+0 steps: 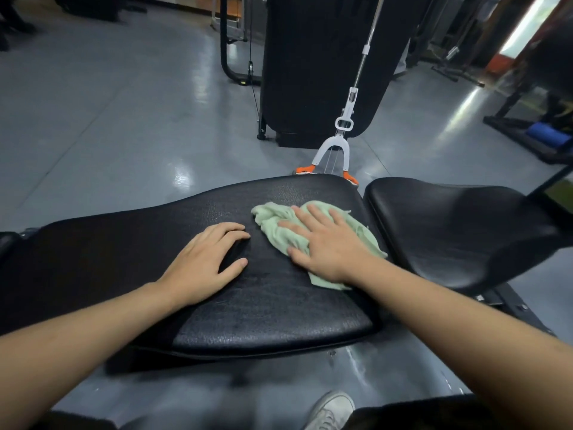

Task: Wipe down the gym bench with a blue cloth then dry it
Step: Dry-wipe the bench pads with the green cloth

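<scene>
Now we press our flat right hand (325, 243) on the pale green cloth (350, 240) at the bench's (263, 315) two o'clock, left hand (204, 262) spread bare beside it, and should sweep with overlapping strokes.

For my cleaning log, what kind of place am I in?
Most likely a gym: a padded black bench, a tall upright pad behind it, and machine frames on a glossy grey floor.
</scene>
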Tool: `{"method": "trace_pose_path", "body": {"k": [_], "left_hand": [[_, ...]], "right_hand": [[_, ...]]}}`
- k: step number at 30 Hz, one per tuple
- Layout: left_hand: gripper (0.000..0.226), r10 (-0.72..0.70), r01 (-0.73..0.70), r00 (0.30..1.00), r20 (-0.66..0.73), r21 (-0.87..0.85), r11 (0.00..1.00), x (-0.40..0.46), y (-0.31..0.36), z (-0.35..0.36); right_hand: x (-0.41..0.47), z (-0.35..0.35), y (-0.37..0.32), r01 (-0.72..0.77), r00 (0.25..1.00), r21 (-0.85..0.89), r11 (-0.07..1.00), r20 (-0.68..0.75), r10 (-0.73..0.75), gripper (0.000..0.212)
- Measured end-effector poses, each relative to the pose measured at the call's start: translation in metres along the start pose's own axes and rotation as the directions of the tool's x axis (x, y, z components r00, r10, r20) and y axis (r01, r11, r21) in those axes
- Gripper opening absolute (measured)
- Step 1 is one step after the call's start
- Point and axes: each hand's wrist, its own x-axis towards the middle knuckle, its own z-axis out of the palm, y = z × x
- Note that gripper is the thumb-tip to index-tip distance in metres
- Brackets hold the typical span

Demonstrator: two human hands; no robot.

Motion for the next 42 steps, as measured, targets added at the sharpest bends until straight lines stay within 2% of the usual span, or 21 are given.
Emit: {"method": "trace_pose_path", "body": {"k": [6, 9, 12, 14, 18, 22, 26, 31, 36, 42], "left_hand": [[0.055, 0.008, -0.008, 1.000, 0.013, -0.007, 1.000, -0.002, -0.001, -0.001], [0.056, 0.010, -0.010, 1.000, 0.018, -0.012, 1.000, -0.001, -0.002, -0.001], [0.057, 0.008, -0.008, 1.000, 0.016, -0.018, 1.000, -0.001, -0.002, -0.001], [0.056, 0.010, -0.010, 1.000, 0.014, -0.020, 1.000, -0.002, -0.002, -0.001], [0.055, 0.009, -0.008, 1.000, 0.018, -0.020, 1.000, 0.000, -0.003, 0.000], [0.055, 0.012, -0.012, 1.000, 0.013, -0.016, 1.000, -0.001, -0.004, 0.001], [0.056, 0.013, -0.012, 1.000, 0.011, -0.015, 1.000, 0.001, -0.002, 0.001], [0.056, 0.013, -0.013, 1.000, 0.006, -0.022, 1.000, 0.000, -0.002, 0.001], [0.057, 0.009, -0.009, 1.000, 0.010, -0.025, 1.000, 0.000, -0.003, 0.002], [0.056, -0.008, 0.008, 1.000, 0.012, -0.070, 0.998, 0.000, -0.003, 0.002]], "right_hand": [[-0.034, 0.005, -0.006, 0.069, 0.998, -0.012, 0.998, -0.012, -0.069, 0.080], [-0.075, 0.016, -0.011, 0.170, 0.981, 0.041, 0.985, -0.100, -0.166, 0.069], [-0.110, 0.030, -0.009, 0.249, 0.952, -0.005, 0.968, -0.180, -0.246, 0.065], [-0.127, 0.034, -0.001, 0.308, 0.932, -0.041, 0.951, -0.189, -0.310, 0.069], [-0.132, 0.028, 0.043, 0.450, 0.880, -0.141, 0.882, -0.094, -0.465, 0.087], [-0.117, 0.014, 0.072, 0.413, 0.909, -0.129, 0.901, -0.002, -0.417, 0.102], [-0.117, 0.018, 0.059, 0.400, 0.907, -0.203, 0.894, -0.053, -0.418, 0.094], [-0.120, 0.031, 0.032, 0.375, 0.905, -0.281, 0.884, -0.098, -0.415, 0.101], [-0.119, 0.031, -0.013, 0.281, 0.950, -0.315, 0.906, -0.043, -0.310, 0.126], [-0.107, 0.026, -0.065, 0.227, 0.971, -0.287, 0.931, -0.009, -0.239, 0.122]]}}
